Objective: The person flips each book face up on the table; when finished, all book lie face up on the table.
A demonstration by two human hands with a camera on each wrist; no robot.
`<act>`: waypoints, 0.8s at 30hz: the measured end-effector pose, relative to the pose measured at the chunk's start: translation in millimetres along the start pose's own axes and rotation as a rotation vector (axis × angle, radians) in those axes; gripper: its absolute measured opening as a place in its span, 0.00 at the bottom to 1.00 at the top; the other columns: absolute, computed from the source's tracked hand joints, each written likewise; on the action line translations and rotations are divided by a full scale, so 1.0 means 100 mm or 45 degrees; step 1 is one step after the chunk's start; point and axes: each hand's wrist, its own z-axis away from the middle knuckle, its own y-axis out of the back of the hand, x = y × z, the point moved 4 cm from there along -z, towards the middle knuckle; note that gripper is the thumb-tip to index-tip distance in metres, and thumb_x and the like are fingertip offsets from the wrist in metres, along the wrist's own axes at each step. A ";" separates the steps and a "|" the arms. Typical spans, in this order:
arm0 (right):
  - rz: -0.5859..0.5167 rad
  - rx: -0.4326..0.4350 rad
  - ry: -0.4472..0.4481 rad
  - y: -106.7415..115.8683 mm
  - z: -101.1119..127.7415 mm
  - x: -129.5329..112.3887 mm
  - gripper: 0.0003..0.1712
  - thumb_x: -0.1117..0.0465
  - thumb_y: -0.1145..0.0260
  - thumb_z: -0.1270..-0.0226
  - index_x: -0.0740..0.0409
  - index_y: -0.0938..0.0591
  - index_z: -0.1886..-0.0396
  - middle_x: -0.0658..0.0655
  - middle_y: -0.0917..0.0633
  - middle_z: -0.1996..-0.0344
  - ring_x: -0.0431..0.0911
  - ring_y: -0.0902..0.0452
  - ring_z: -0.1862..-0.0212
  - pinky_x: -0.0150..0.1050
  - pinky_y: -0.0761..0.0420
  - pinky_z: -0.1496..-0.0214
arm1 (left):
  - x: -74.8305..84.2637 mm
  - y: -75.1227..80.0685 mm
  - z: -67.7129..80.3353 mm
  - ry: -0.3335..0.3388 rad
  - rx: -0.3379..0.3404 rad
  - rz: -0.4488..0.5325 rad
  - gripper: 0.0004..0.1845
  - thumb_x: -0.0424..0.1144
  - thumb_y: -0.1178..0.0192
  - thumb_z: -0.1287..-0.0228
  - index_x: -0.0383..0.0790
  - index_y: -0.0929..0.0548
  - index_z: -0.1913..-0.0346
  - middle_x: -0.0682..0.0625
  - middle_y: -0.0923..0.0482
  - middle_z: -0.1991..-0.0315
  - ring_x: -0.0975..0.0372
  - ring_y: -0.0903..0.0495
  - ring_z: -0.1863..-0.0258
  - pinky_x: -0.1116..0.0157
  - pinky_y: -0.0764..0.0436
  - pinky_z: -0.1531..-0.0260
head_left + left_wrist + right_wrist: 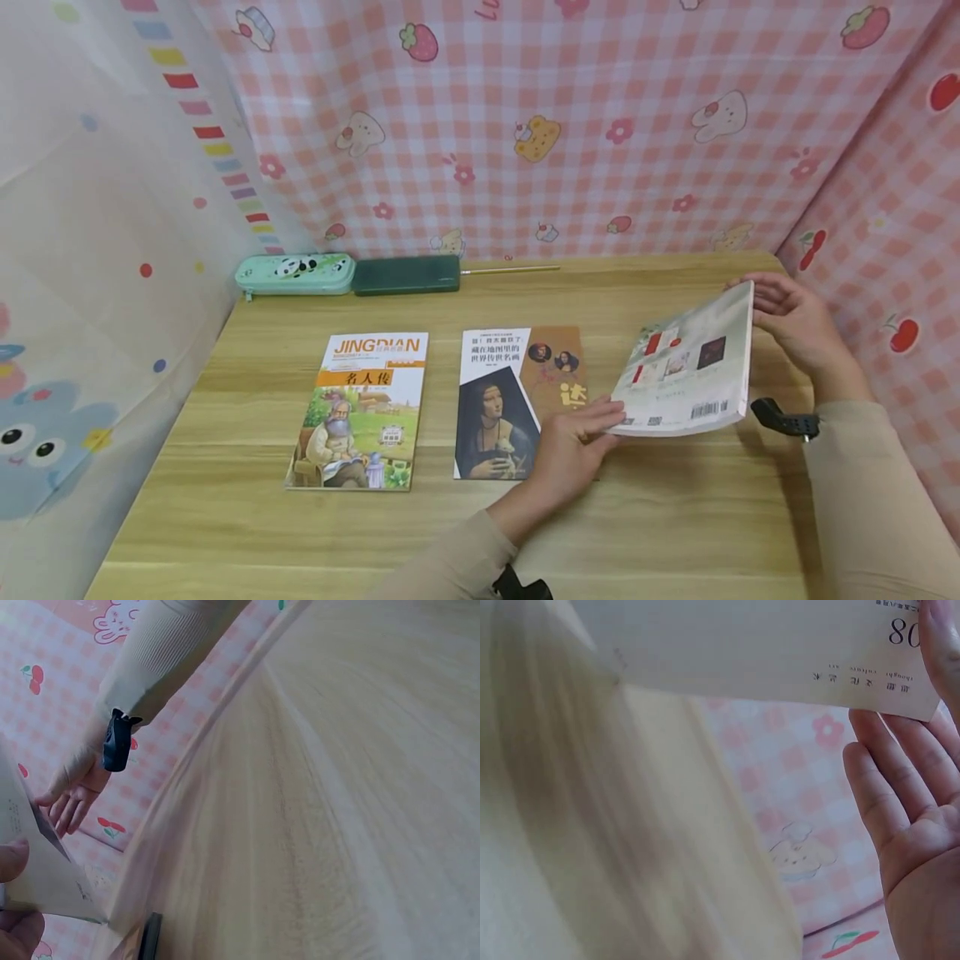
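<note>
A pale book (686, 371) is tilted up off the wooden table (660, 517) at the right, back cover with barcode facing me. My left hand (577, 437) pinches its near left corner, thumb on top and fingers underneath, as the left wrist view shows (11, 859). My right hand (791, 321) is at the book's far right edge with straight fingers; in the right wrist view the palm (907, 825) is spread beside the book (742, 645), one fingertip on the cover. The left hand also lies over the near right corner of a book with a portrait cover (502, 400).
A colourful book (356, 412) with an old bearded man on it lies left of the portrait book. At the back left sit a teal panda pencil case (296, 273), a dark green case (407, 274) and a thin stick (510, 269). Pink checked curtains enclose the table.
</note>
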 end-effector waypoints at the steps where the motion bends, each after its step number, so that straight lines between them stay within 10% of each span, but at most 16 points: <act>1: 0.000 0.008 0.004 -0.01 -0.01 -0.03 0.22 0.84 0.41 0.33 0.73 0.24 0.41 0.52 0.12 0.50 0.39 0.15 0.49 0.28 0.16 0.50 | 0.00 0.01 0.00 -0.009 0.006 0.012 0.17 0.25 0.28 0.44 0.36 0.11 0.50 0.51 0.15 0.46 0.61 0.20 0.39 0.70 0.27 0.36; 16: 0.247 0.217 -0.006 -0.07 -0.13 -0.35 0.17 0.78 0.32 0.36 0.59 0.14 0.51 0.45 0.09 0.62 0.34 0.14 0.60 0.22 0.17 0.58 | 0.08 0.02 0.03 -0.055 0.103 0.187 0.16 0.26 0.29 0.42 0.33 0.12 0.49 0.42 0.14 0.52 0.60 0.13 0.53 0.73 0.16 0.56; 24: 0.838 0.334 -0.182 -0.06 -0.14 -0.49 0.16 0.57 0.26 0.35 0.45 0.15 0.47 0.28 0.17 0.67 0.26 0.21 0.63 0.19 0.23 0.66 | 0.09 -0.02 0.06 -0.035 0.114 0.191 0.17 0.27 0.29 0.42 0.30 0.13 0.49 0.39 0.14 0.55 0.61 0.12 0.56 0.74 0.15 0.59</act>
